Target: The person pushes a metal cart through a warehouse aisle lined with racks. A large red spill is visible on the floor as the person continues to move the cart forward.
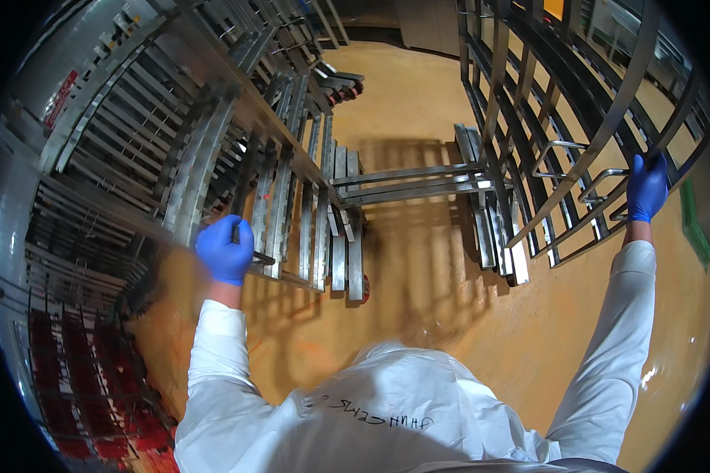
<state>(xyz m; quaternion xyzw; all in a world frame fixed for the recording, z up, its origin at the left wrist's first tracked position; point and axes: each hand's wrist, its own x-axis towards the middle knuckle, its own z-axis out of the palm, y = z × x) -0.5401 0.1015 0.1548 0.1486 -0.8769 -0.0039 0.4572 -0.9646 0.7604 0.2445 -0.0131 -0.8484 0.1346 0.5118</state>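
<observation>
A tall metal rack stands in front of me. Its left side (273, 134) and right side (576, 118) carry rows of rails, and low crossbars (414, 183) join the two. My left hand (227, 251), in a blue glove, is closed at the near edge of the left side; the exact bar inside its fingers is hidden. My right hand (648, 188), gloved in blue too, wraps round the outer frame of the right side, beside bent wire handles (603, 183). Both arms reach forward, spread wide, in white sleeves.
More metal racks (126, 118) crowd the left, close to my left hand. Dark red slatted items (75, 378) stand at the lower left. The yellow-brown floor (450, 315) looks shiny and carries the rack's shadow. A green strip (694, 225) lies at the right.
</observation>
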